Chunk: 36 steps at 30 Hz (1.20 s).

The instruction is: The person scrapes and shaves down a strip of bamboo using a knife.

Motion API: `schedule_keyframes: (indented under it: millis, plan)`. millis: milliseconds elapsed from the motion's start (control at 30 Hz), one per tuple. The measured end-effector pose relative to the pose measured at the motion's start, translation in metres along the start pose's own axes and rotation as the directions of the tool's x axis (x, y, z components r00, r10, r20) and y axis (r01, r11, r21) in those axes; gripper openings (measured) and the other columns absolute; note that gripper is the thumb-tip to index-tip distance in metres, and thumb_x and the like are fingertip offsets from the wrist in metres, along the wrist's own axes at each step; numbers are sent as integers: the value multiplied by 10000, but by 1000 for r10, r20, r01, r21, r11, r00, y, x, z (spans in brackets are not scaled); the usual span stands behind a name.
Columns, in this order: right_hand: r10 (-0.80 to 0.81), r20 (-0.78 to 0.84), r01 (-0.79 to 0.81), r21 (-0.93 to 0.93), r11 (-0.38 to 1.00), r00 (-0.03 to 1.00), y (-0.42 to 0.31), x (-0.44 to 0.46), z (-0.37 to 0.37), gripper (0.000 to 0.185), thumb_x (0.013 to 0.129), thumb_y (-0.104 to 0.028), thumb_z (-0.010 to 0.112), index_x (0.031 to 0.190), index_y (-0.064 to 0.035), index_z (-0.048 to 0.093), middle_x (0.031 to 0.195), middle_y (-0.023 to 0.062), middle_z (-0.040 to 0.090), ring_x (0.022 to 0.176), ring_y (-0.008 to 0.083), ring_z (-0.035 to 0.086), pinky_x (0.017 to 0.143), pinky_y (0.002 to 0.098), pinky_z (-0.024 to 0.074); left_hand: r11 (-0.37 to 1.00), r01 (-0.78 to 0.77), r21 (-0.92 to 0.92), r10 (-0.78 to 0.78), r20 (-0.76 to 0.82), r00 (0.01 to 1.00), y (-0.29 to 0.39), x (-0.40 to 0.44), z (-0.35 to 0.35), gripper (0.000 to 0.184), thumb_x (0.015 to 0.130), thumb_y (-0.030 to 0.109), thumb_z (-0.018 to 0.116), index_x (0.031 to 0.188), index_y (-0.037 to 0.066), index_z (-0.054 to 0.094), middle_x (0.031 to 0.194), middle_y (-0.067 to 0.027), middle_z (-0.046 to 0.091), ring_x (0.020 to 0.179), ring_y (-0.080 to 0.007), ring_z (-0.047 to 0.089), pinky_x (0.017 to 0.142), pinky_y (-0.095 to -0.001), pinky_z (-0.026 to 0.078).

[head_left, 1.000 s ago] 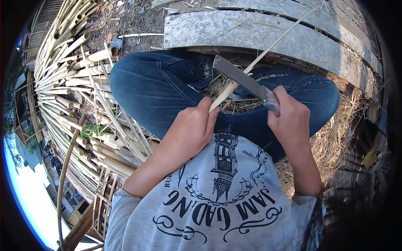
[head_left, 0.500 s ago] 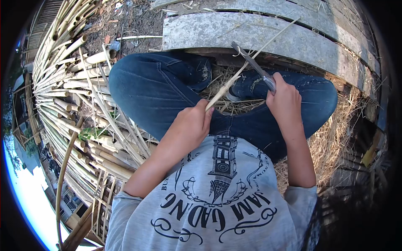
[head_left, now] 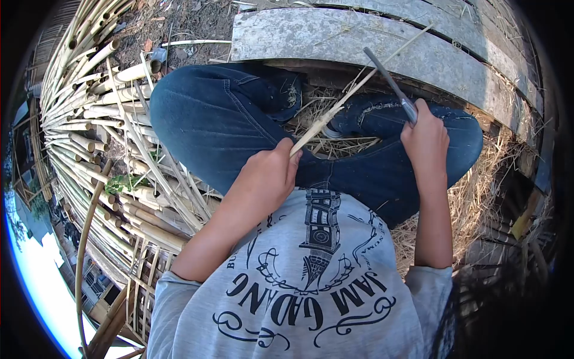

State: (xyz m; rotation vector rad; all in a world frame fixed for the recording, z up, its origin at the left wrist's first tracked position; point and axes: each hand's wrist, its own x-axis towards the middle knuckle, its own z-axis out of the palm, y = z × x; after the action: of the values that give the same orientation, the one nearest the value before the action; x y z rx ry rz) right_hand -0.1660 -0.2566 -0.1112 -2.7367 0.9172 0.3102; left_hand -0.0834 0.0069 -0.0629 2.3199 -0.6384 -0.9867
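My left hand [head_left: 273, 172] is closed around the near end of a pale bamboo strip [head_left: 327, 118]. The strip slants away to the upper right, and its far end reaches over the grey planks. A frayed, lifted patch shows partway along it. In my right hand [head_left: 426, 134] is the handle of a knife [head_left: 390, 79] with a long, narrow dark blade. The blade points up and to the left, its tip close to the strip's far half. Whether blade and strip touch I cannot tell.
Weathered planks [head_left: 335, 37] lie in front of my crossed legs [head_left: 203, 119]. Many cut bamboo poles [head_left: 89, 143] are heaped at my left. Shavings [head_left: 478, 197] cover the ground at my right, with more between my legs. A woven bamboo lattice [head_left: 143, 281] stands at lower left.
The knife and my right hand have shifted right, and the blade now stands steeper. It previously crossed the strip, with a thin curl at the blade. My left hand stays nearly in place.
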Motion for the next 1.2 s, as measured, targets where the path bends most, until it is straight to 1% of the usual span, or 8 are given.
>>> schedule_keyframes:
  millis: [133, 267, 500, 600, 667, 933, 1067, 1200]
  plan:
    - [23, -17, -24, -64, 998, 1000, 25, 8, -28, 199, 837, -69, 634, 1026, -52, 576, 810, 218, 686, 801, 433, 670, 668, 522, 521, 998, 60, 14, -60, -20, 998, 1, -8, 2, 186, 994, 117, 508, 891, -36, 486, 624, -271, 552, 651, -471, 585, 583, -527, 421]
    - [-270, 45, 254, 220, 942, 962, -29, -32, -13, 221, 781, -65, 674, 962, -60, 548, 752, 188, 673, 754, 422, 668, 652, 516, 522, 999, 2, 49, 1, -54, 999, 12, 8, 13, 198, 998, 125, 504, 885, -35, 479, 623, -266, 544, 654, -476, 579, 590, -525, 412]
    - [-71, 0, 71, 44, 996, 997, -8, 7, 2, 224, 783, -75, 682, 951, -53, 535, 767, 187, 676, 740, 423, 667, 643, 500, 533, 999, 32, -36, -31, 25, 999, 1, 3, -1, 231, 1012, 162, 493, 886, -32, 489, 634, -270, 544, 660, -486, 564, 593, -531, 402]
    - [-286, -67, 294, 187, 938, 956, -21, -8, -12, 220, 773, -74, 685, 923, -59, 525, 723, 182, 656, 706, 410, 670, 632, 508, 536, 997, 58, -58, -56, 35, 998, 6, 10, 4, 230, 1015, 170, 491, 904, -31, 498, 645, -280, 545, 678, -492, 565, 601, -534, 403]
    - [-412, 119, 396, 133, 908, 903, -41, -31, -3, 231, 749, -59, 685, 906, -68, 517, 707, 174, 647, 696, 403, 673, 621, 504, 537, 997, 60, -46, -59, 39, 998, 10, 12, 4, 227, 1016, 169, 490, 911, -32, 499, 648, -281, 547, 682, -494, 565, 604, -536, 404]
    - [-306, 21, 306, 2, 952, 952, -27, -7, -5, 210, 761, -42, 664, 927, -57, 535, 722, 156, 660, 686, 378, 682, 593, 471, 543, 997, 63, 43, -63, -19, 998, 7, 15, 2, 207, 1011, 149, 493, 904, -28, 490, 632, -277, 547, 662, -498, 562, 588, -540, 399]
    - [-457, 82, 454, 57, 889, 885, -43, -24, 2, 210, 767, -40, 661, 933, -59, 534, 717, 152, 659, 654, 347, 687, 562, 450, 546, 998, 42, 44, -42, 2, 999, 4, 13, 6, 204, 1002, 132, 505, 883, -32, 480, 628, -277, 547, 657, -494, 568, 580, -540, 407]
    - [-245, 28, 245, -14, 969, 969, -13, 14, 0, 187, 800, -38, 651, 946, -55, 536, 742, 178, 669, 682, 375, 686, 599, 460, 552, 996, 70, 54, -70, -5, 998, -1, 11, 8, 206, 995, 133, 516, 877, -32, 478, 626, -277, 557, 658, -489, 581, 587, -544, 425]
